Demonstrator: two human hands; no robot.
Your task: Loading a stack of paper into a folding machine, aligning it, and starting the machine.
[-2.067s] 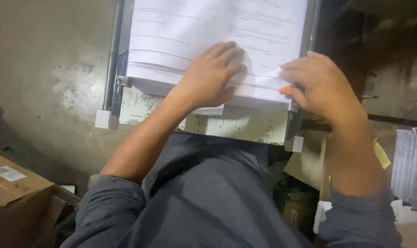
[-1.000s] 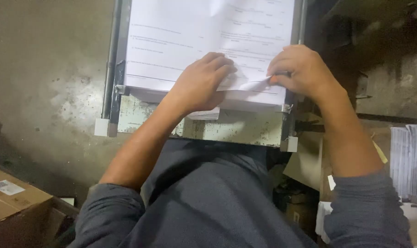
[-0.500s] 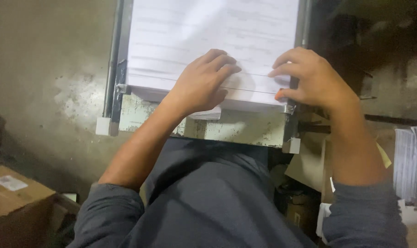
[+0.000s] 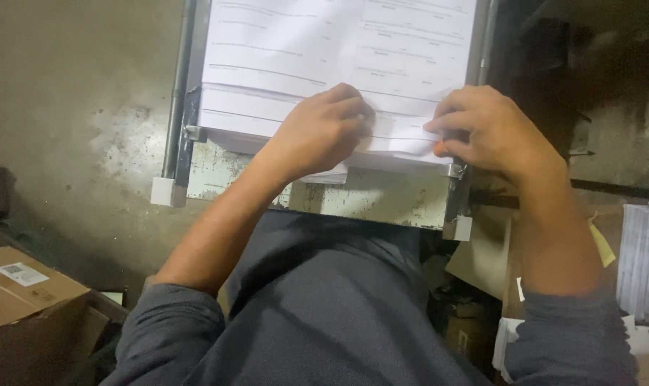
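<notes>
A worn metal table [image 4: 367, 196] with chipped pale paint and rails along both sides carries a thick stack of printed paper sheets [image 4: 324, 64], which lies flat and fills the space between the rails. A brown cardboard box [image 4: 21, 300] sits on the floor at the lower left, and another pile of sheets [image 4: 642, 261] stands at the far right, well apart. The left hand [image 4: 321, 136] rests palm down on the near edge of the stack, fingers curled and pressing. The right hand [image 4: 489, 132] pinches the stack's near right corner between thumb and fingers, beside a small orange thing [image 4: 439, 149] I cannot make out.
</notes>
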